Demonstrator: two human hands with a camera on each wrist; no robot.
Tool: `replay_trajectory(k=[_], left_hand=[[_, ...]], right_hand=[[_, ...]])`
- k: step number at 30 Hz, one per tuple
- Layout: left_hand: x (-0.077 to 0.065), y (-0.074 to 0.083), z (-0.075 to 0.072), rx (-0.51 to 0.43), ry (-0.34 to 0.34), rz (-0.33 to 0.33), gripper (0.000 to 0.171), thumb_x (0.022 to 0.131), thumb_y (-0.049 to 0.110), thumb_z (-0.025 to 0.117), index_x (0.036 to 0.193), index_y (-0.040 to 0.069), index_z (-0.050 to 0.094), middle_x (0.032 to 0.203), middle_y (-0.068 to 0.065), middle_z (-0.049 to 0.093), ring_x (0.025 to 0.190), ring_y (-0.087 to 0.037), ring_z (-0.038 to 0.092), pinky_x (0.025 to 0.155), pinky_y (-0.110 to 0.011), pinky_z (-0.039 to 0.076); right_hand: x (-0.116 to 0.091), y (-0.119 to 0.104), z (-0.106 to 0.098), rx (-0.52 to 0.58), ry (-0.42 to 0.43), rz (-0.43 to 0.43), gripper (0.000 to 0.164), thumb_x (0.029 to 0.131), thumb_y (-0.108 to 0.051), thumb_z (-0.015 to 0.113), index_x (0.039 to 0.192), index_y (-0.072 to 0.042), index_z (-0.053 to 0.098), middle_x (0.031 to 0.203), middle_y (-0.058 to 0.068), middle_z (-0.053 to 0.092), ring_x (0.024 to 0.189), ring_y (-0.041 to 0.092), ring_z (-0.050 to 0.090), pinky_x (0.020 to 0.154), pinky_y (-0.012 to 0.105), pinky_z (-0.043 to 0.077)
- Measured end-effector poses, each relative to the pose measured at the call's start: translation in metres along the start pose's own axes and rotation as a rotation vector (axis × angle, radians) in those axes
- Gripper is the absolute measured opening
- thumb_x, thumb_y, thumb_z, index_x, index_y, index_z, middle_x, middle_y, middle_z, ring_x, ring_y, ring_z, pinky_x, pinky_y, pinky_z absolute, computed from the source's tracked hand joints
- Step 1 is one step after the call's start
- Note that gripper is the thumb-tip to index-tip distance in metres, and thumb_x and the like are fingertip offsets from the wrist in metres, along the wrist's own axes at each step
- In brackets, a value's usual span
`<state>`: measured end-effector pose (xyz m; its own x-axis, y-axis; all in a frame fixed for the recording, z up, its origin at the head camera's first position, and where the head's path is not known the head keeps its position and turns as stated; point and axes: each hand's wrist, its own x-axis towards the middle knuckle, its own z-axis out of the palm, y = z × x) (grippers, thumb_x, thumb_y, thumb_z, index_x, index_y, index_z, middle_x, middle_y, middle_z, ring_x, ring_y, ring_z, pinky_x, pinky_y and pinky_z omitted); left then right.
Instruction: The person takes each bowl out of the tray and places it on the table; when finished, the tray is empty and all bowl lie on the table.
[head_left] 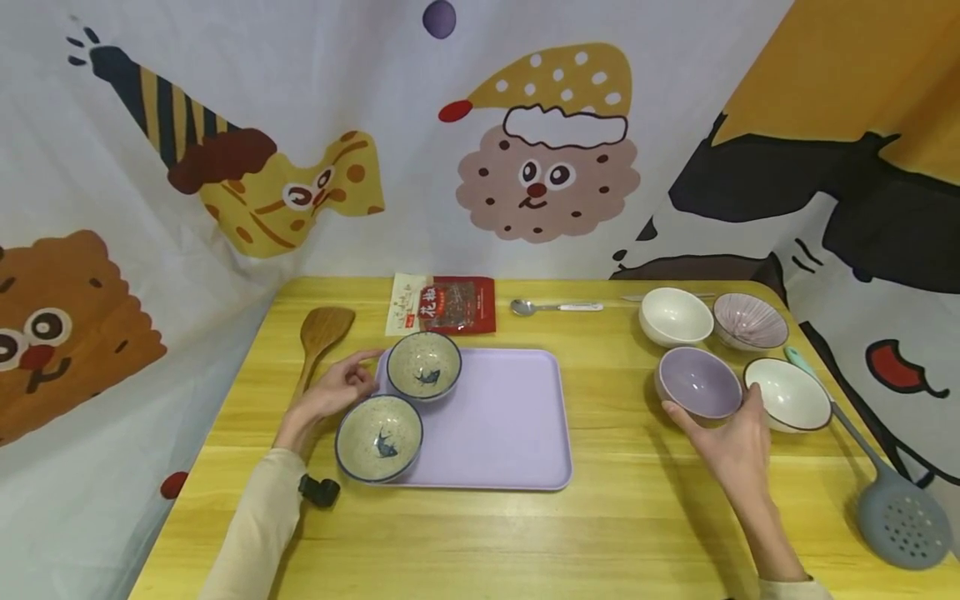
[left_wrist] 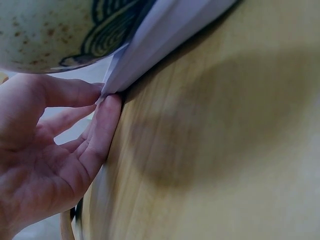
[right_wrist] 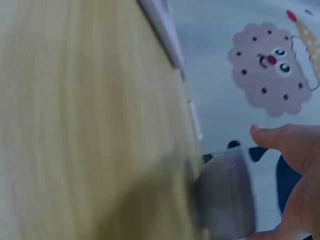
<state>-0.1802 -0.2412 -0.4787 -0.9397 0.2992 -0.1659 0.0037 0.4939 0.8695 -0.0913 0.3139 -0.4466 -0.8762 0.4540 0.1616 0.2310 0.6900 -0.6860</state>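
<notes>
My left hand is at the left edge of a lilac tray; in the left wrist view its thumb and fingers pinch the tray rim. Two speckled bowls with dark blue rims and a blue fish inside, a far one and a near one, stand on the tray's left side. Over at the right, my right hand spreads thumb and fingers around the near side of a purple bowl. In the right wrist view the thumb stands apart from the bowl.
White bowl, streaked bowl and brown-rimmed bowl cluster around the purple one. A grey slotted turner lies right. A wooden spatula, red spice packet and spoon lie farther back. A printed cloth hangs behind.
</notes>
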Motion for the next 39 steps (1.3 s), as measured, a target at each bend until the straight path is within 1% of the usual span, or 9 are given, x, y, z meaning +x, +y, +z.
replay_trajectory(k=[4,7,10,14,19,25,34,37,39], left_hand=[[0.001,-0.003,0.0,0.015,0.008,-0.008,0.064,0.09,-0.008,0.052,0.153,-0.003,0.037,0.099,-0.022,0.06,0.077,-0.018,0.052,0.064,-0.021,0.045],[0.001,-0.003,0.0,0.018,0.01,-0.01,0.065,0.09,-0.008,0.051,0.153,-0.004,0.037,0.1,-0.024,0.06,0.078,-0.019,0.052,0.064,-0.021,0.045],[0.0,-0.001,0.0,0.016,0.009,-0.011,0.066,0.09,-0.008,0.052,0.153,-0.003,0.037,0.101,-0.024,0.061,0.079,-0.019,0.053,0.064,-0.021,0.045],[-0.001,0.001,0.001,-0.001,0.009,-0.008,0.067,0.088,-0.008,0.054,0.153,-0.001,0.039,0.1,-0.022,0.061,0.078,-0.019,0.053,0.065,-0.021,0.046],[-0.003,0.002,0.001,-0.006,0.01,0.005,0.067,0.088,-0.008,0.055,0.153,-0.001,0.04,0.098,-0.021,0.06,0.077,-0.018,0.053,0.064,-0.021,0.046],[-0.003,0.002,0.0,-0.004,0.011,-0.007,0.065,0.091,-0.005,0.056,0.153,0.0,0.039,0.098,-0.02,0.06,0.078,-0.019,0.053,0.065,-0.022,0.046],[-0.002,0.004,0.002,0.034,0.015,-0.03,0.063,0.093,-0.002,0.056,0.154,0.0,0.038,0.101,-0.02,0.06,0.079,-0.019,0.053,0.065,-0.023,0.046],[-0.004,0.007,0.002,0.038,0.016,-0.03,0.062,0.092,-0.005,0.053,0.153,-0.002,0.038,0.1,-0.022,0.06,0.079,-0.02,0.053,0.065,-0.022,0.045],[-0.007,0.014,0.002,0.028,0.016,-0.026,0.062,0.092,-0.008,0.052,0.152,-0.004,0.039,0.1,-0.025,0.059,0.079,-0.021,0.052,0.065,-0.022,0.044]], right_hand=[[-0.007,-0.018,-0.012,-0.008,0.008,-0.05,0.12,0.073,-0.033,0.09,0.158,0.005,0.015,0.147,0.041,0.036,0.133,0.058,0.038,0.106,0.073,0.031],[-0.008,-0.031,-0.018,0.019,0.024,-0.108,0.114,0.073,-0.029,0.09,0.158,0.004,0.021,0.144,0.039,0.041,0.132,0.056,0.04,0.103,0.073,0.033],[-0.007,-0.042,-0.022,0.061,0.019,-0.15,0.112,0.074,-0.028,0.09,0.159,-0.001,0.022,0.147,0.036,0.041,0.134,0.053,0.041,0.103,0.072,0.035],[-0.005,-0.057,-0.023,0.135,-0.044,-0.181,0.111,0.077,-0.03,0.088,0.161,-0.005,0.02,0.158,0.03,0.033,0.142,0.051,0.037,0.113,0.066,0.033],[0.0,-0.079,-0.019,0.204,-0.176,-0.243,0.108,0.082,-0.029,0.085,0.161,0.0,0.017,0.161,0.03,0.026,0.145,0.05,0.033,0.118,0.059,0.029],[0.006,-0.108,-0.002,0.211,-0.307,-0.316,0.11,0.082,-0.032,0.085,0.159,0.004,0.015,0.161,0.03,0.026,0.147,0.049,0.031,0.118,0.059,0.03],[0.01,-0.134,0.04,0.236,-0.451,-0.383,0.109,0.08,-0.032,0.087,0.158,0.004,0.021,0.161,0.027,0.03,0.147,0.046,0.032,0.12,0.054,0.03],[0.008,-0.143,0.054,0.251,-0.483,-0.397,0.111,0.078,-0.034,0.089,0.158,0.003,0.022,0.161,0.025,0.03,0.148,0.043,0.033,0.121,0.052,0.031],[0.007,-0.149,0.064,0.266,-0.504,-0.411,0.111,0.077,-0.034,0.089,0.157,0.003,0.023,0.161,0.024,0.031,0.148,0.041,0.033,0.121,0.051,0.032]])
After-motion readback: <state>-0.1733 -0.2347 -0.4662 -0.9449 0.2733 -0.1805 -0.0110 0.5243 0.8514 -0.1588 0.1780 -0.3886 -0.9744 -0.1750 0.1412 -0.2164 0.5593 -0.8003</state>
